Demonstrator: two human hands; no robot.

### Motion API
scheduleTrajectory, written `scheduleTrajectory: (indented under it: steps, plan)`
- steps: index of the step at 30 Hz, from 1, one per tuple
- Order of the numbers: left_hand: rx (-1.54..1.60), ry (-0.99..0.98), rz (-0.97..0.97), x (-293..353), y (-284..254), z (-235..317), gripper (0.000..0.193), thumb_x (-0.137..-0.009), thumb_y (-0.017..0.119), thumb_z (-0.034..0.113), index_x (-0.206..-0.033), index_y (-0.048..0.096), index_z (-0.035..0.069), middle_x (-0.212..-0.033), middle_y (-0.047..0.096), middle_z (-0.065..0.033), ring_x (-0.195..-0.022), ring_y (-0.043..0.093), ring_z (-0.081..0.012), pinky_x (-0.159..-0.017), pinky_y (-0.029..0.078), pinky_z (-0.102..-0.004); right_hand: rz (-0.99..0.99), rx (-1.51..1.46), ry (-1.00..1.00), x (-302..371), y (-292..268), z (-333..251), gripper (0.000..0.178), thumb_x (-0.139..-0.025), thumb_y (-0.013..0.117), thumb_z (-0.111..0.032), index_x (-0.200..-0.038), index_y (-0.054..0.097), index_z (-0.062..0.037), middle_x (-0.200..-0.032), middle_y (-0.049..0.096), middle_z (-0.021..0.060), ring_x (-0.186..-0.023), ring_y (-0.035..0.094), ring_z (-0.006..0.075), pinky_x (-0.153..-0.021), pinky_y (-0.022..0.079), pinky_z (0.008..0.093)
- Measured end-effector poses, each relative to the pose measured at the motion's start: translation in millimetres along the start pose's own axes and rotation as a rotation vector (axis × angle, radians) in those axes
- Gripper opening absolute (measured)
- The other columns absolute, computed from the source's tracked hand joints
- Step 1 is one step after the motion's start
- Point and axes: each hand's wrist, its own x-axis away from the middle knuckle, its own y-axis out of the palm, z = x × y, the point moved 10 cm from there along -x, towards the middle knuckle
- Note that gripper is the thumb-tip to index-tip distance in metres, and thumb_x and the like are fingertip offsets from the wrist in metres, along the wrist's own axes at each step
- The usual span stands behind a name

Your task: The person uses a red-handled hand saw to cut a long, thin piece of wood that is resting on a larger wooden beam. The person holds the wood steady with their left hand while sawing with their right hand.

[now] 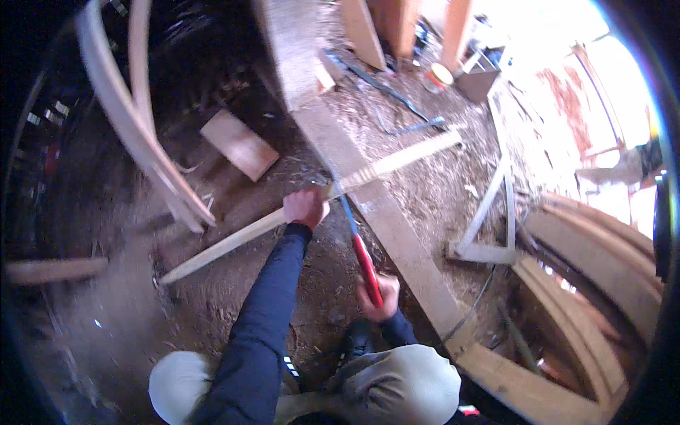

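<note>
My left hand [306, 207] is wrapped round a long, slim wooden pole [227, 246]. The pole lies slantwise across a thick timber beam [404, 244], running from the lower left to the upper right. In my right hand [380, 297] is a red-handled tool [366, 265] with a narrow blue-grey metal shaft. Its far end meets the pole just right of my left hand, at the beam's edge. Blur keeps me from telling whether that end is a saw blade or another kind of head.
A short board [239, 145] lies on the dirt at left, near curved wooden strips [134, 127]. Curved planks [570, 329] are stacked at right beside a wooden frame [489, 227]. A dark strap [397, 99] and a yellow-rimmed container [439, 76] rest beyond the pole.
</note>
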Motion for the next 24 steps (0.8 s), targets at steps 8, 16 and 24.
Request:
scheduleTrajectory:
  steps: [8, 16, 24]
  plan:
    - [-0.061, -0.021, 0.078, 1.0, -11.0, 7.2, 0.015, -0.075, 0.063, 0.030, -0.071, 0.059, 0.015, -0.067, 0.066, -0.0118, -0.062, 0.066, -0.0321, -0.056, 0.053, -0.0462, 0.064, -0.095, -0.057, 28.4, -11.9, 15.2, 0.006, -0.069, 0.065, -0.007, -0.073, 0.061, -0.0073, -0.054, 0.051, 0.0085, -0.048, 0.057, 0.0205, -0.050, 0.045, 0.0313]
    - [-0.115, -0.005, 0.162, -3.2, -13.7, -1.3, 0.012, -0.074, 0.060, 0.027, -0.076, 0.060, 0.015, -0.066, 0.065, -0.0105, -0.062, 0.066, -0.0330, -0.059, 0.052, -0.0481, 0.044, -0.105, 0.075, 6.6, -10.2, 20.2, 0.005, -0.072, 0.064, -0.008, -0.071, 0.059, -0.0061, -0.051, 0.048, 0.0050, -0.043, 0.052, 0.0160, -0.046, 0.042, 0.0299]
    - [-0.045, -0.071, 0.058, -10.2, -3.4, -17.3, 0.018, -0.076, 0.061, 0.033, -0.074, 0.064, 0.016, -0.071, 0.067, -0.0132, -0.066, 0.066, -0.0359, -0.059, 0.052, -0.0482, 0.014, -0.075, -0.001, 19.2, -14.8, 9.6, 0.015, -0.073, 0.065, -0.007, -0.063, 0.053, -0.0076, -0.048, 0.045, 0.0061, -0.040, 0.050, 0.0209, -0.045, 0.042, 0.0317]
